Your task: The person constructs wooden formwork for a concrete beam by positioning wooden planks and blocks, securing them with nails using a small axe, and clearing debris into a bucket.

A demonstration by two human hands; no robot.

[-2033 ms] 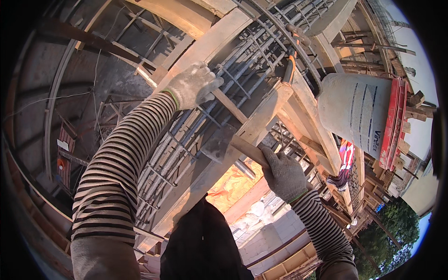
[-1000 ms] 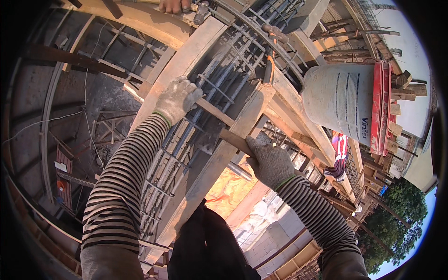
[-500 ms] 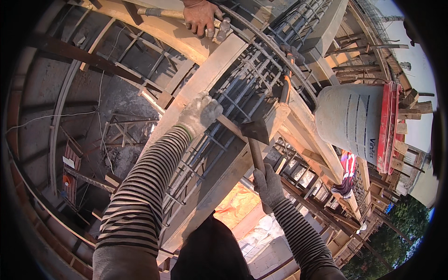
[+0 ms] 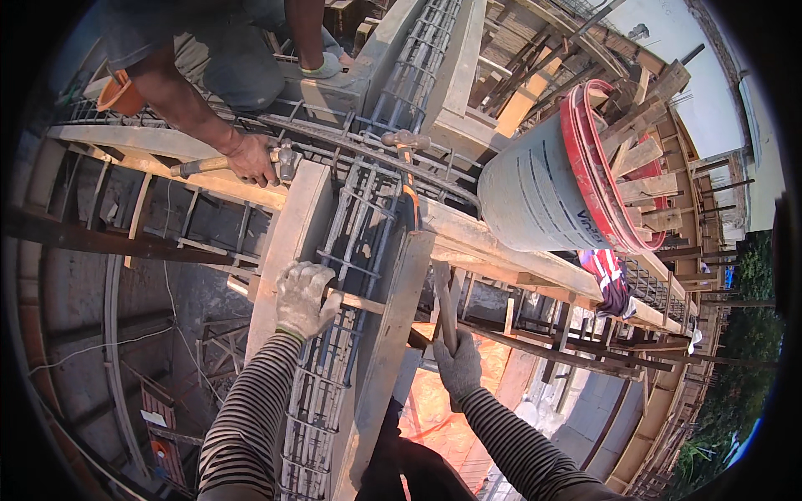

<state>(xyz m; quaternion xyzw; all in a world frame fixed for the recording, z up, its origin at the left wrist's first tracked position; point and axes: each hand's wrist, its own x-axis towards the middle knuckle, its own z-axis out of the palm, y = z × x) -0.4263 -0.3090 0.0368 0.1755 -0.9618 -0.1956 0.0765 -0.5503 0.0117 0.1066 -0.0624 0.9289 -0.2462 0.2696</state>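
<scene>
My left hand (image 4: 305, 299), in a pale work glove, grips one end of a wooden strip (image 4: 359, 303) above the formwork's left board (image 4: 292, 225). The strip lies across the rebar cage (image 4: 355, 217) toward the right board (image 4: 393, 309). Beyond that board, my gloved right hand (image 4: 458, 363) is closed round a hatchet (image 4: 445, 305), its handle pointing upward. The hatchet's blade is hard to make out now. An orange-handled hammer (image 4: 408, 167) rests on the rebar ahead.
At the far left, a co-worker's hand (image 4: 251, 160) holds a hammer (image 4: 286, 160) on a beam. A white bucket with a red rim (image 4: 535, 184), full of wood offcuts, stands at right. Open gaps between beams drop to a lower level; an orange sheet (image 4: 459, 417) lies below.
The view has swung upward and brought more of the co-worker into sight. My right hand and the hatchet have drawn away from the strip's end. My left hand still holds the strip.
</scene>
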